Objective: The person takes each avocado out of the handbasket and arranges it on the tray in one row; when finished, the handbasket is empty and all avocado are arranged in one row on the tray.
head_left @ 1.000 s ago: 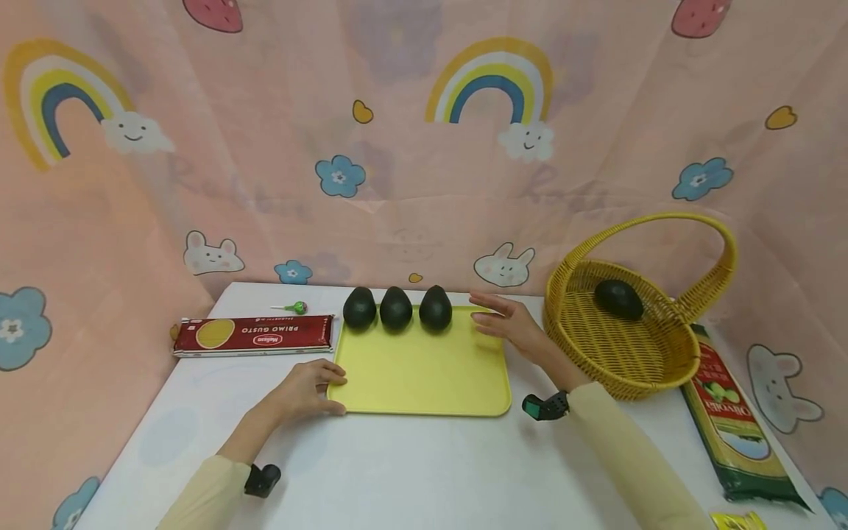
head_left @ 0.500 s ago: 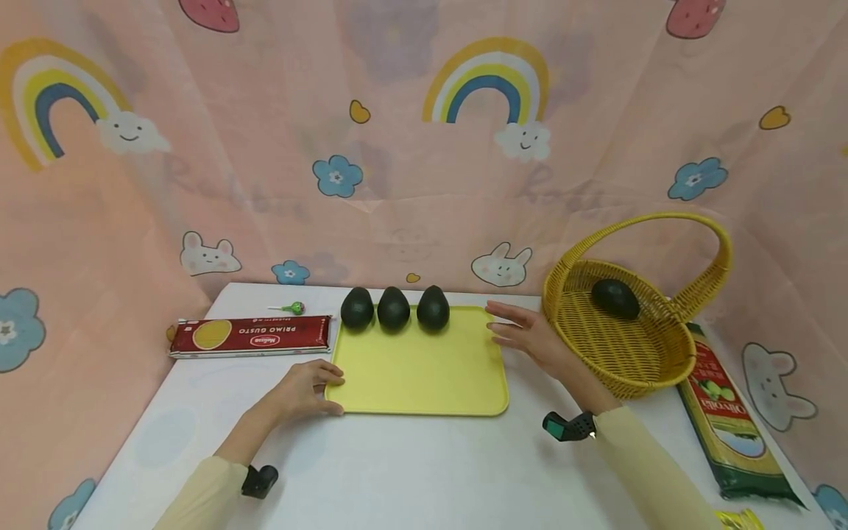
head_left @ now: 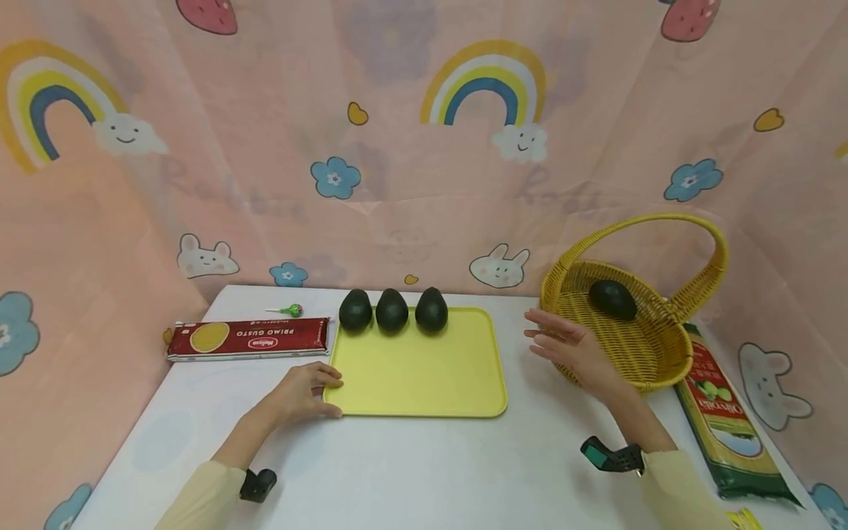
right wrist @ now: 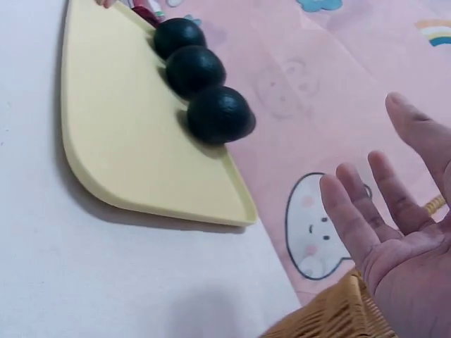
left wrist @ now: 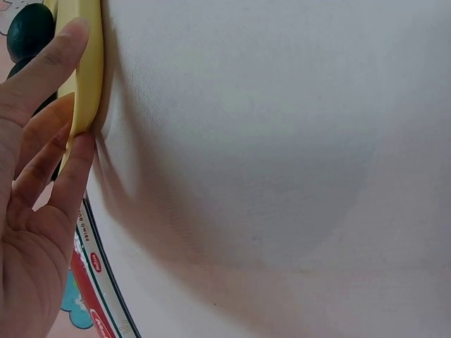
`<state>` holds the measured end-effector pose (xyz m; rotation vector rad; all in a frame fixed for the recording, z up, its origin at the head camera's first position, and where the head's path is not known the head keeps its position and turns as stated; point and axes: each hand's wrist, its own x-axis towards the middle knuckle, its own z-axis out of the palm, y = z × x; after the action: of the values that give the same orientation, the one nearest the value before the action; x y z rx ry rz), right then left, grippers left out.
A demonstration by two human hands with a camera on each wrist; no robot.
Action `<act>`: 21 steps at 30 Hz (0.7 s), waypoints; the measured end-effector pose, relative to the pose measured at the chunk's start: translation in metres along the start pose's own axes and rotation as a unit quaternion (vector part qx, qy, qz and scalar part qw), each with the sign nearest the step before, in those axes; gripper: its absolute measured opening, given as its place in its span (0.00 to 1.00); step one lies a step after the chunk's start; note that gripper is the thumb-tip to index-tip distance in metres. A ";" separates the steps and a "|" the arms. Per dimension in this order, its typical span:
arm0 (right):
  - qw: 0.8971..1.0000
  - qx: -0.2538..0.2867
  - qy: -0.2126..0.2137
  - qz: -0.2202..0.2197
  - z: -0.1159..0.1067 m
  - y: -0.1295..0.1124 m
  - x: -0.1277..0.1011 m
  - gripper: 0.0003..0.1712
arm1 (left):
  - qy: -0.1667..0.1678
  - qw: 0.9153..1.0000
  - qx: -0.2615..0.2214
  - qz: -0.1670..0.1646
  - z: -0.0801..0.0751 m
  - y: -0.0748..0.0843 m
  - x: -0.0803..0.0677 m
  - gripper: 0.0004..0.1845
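A yellow tray (head_left: 417, 375) lies on the white table with three dark avocados (head_left: 391, 312) in a row along its back edge. My left hand (head_left: 301, 394) holds the tray at its front left corner, thumb and fingers on the rim. In the left wrist view the thumb (left wrist: 70, 39) overlaps the tray's pale edge (left wrist: 89, 63). My right hand (head_left: 576, 357) hovers with nothing in it, fingers spread, in front of the left side of a yellow wicker basket (head_left: 662, 361). One more avocado (head_left: 612, 299) lies inside that basket.
A red spaghetti pack (head_left: 248, 338) lies left of the tray, with a green lollipop (head_left: 294, 310) behind it. Right of the basket is a green and red Olivolia pack (head_left: 735, 427). A small yellow wrapper (head_left: 743, 520) shows at the bottom right. A patterned pink cloth (head_left: 397, 221) hangs behind.
My right hand has moved right, from over the tray's right edge to the basket's left side. My left hand has stayed at the tray's corner.
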<state>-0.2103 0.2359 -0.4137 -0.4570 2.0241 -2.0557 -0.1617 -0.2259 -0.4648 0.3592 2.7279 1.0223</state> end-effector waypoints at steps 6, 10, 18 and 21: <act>0.999 0.041 0.032 0.002 -0.024 -0.015 -0.016 0.25 | -0.001 1.000 0.003 0.000 -0.001 0.001 -0.001 0.25; 0.995 0.074 0.062 -0.002 -0.043 -0.021 -0.020 0.23 | -0.001 1.000 0.005 0.005 -0.001 0.001 -0.002 0.25; 0.960 0.212 0.169 0.065 -0.084 -0.024 -0.018 0.19 | -0.001 1.000 -0.005 -0.008 0.000 0.000 0.000 0.25; 0.946 0.236 0.203 0.090 -0.098 -0.019 -0.014 0.18 | -0.004 1.000 -0.007 -0.009 0.000 0.000 0.000 0.26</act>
<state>-0.2323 0.3326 -0.3956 0.2498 1.5803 -2.5550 -0.1613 -0.2260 -0.4647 0.3346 2.7110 1.0335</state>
